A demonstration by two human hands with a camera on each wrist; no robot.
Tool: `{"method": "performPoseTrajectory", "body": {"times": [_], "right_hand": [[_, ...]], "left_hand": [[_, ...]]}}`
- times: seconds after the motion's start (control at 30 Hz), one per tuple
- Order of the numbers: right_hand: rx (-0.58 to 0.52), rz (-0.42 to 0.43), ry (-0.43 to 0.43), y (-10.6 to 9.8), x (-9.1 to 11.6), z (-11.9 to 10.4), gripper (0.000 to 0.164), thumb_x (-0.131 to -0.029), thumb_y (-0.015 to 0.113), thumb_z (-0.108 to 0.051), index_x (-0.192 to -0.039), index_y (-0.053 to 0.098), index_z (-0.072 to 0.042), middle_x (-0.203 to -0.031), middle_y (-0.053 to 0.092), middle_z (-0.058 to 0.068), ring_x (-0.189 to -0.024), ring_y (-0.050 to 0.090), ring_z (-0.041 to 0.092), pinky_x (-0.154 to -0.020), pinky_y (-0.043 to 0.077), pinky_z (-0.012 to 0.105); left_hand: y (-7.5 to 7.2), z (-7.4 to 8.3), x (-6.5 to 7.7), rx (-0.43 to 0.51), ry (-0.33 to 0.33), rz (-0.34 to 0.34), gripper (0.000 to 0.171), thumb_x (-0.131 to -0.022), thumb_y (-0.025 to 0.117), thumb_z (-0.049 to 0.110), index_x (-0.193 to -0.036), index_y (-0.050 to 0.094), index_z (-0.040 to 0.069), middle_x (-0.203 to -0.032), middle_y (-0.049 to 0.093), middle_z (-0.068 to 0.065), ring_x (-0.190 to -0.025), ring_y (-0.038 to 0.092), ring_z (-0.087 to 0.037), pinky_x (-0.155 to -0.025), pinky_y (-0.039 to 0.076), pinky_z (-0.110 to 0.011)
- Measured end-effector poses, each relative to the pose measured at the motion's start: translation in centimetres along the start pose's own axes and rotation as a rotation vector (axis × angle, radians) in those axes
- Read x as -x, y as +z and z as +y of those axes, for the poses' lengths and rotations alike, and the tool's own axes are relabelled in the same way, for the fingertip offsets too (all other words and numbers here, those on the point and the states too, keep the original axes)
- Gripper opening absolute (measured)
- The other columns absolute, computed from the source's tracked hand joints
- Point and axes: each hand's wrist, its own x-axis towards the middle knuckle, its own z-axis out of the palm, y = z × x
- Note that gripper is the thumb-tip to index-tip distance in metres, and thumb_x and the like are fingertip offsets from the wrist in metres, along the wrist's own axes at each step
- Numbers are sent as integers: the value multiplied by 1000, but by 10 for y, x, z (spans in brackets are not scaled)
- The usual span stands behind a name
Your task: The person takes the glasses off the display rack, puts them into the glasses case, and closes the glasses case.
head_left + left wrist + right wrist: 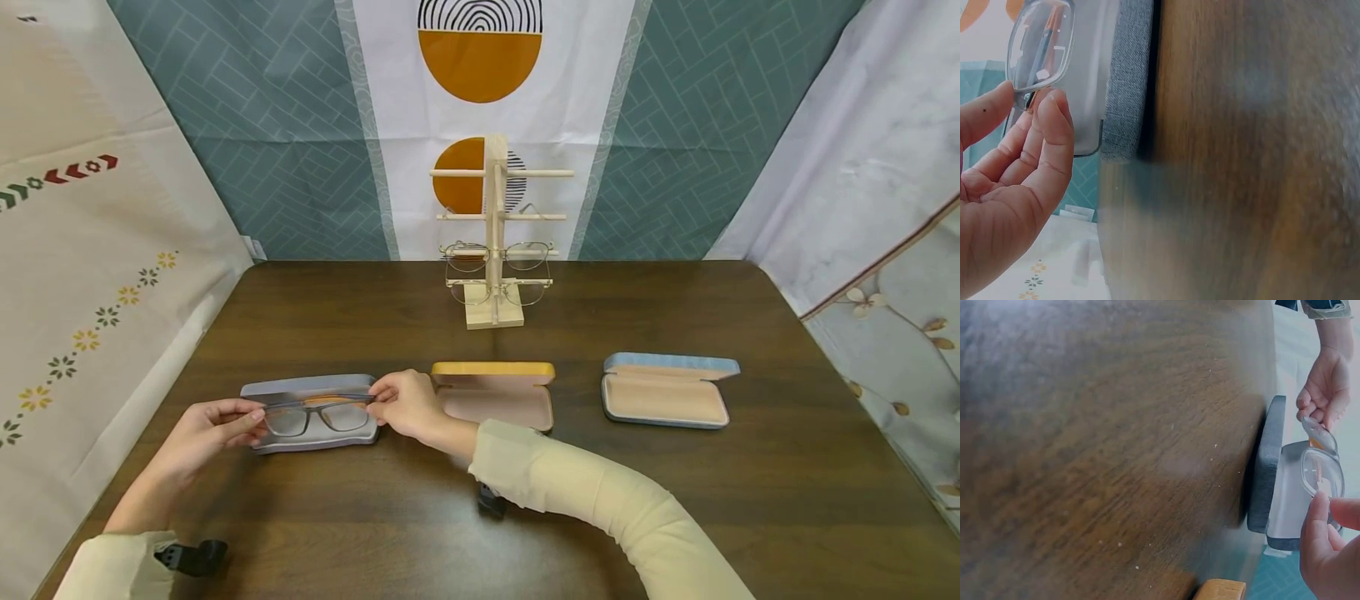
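Note:
A pair of eyeglasses (315, 407) with a dark frame and orange on the inner side of the temples is held level between both hands. My left hand (213, 429) pinches its left end between thumb and fingers. At the other end, my right hand (411, 406) pinches the right corner. Below the eyeglasses lies an open grey-blue glasses case (315, 446), its lid tilted back. In the left wrist view, a clear lens (1041, 47) overlaps the pale case lining. The right wrist view shows both hands at the frame, over the case's fabric-covered side (1266, 469).
An open yellow glasses case (493, 368) stands in the middle, partly behind the right forearm. Farther right is an open light-blue case (671, 362). A wooden display stand (496, 192) with thin-framed eyeglasses (527, 246) on its lower bars stands at the back.

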Motion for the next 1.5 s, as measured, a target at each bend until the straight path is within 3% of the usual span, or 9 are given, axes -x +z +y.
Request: {"method": "performPoseTrajectory", "body": {"times": [0.43,0.77,1.23,1.5], "right_hand": [[-28,9,54,8,-6,7,14,-77,67,3,-91,66,7,-70,65,6,-56,64,15,-51,51,21],[-101,30,109,12,-10,8,13,-75,69,6,-87,66,9,-67,65,8,-51,62,16,-52,53,27],[-40,94,136,18,-11,11,14,-74,69,7,-87,68,8,-63,63,6,-48,60,14,-45,48,19],[13,93,105,18,-12,9,14,-73,68,7,-88,69,8,-63,64,6,-51,63,17,-45,48,18]], "left_hand": [[-5,-2,-2,-48,-29,3,9,-87,58,0,-91,64,-6,-77,68,-5,-70,65,-14,-61,53,-28],[-8,-5,-5,-286,-32,12,29,-87,60,4,-96,54,-23,-73,68,-1,-67,64,-10,-56,53,-29],[-5,-7,-5,-546,-10,64,27,-87,61,12,-96,63,-14,-76,63,-1,-61,55,-8,-52,49,-27],[-4,-7,-6,-574,-88,67,34,-88,61,18,-101,62,-13,-78,61,-6,-56,51,-12,-52,46,-27]]}}
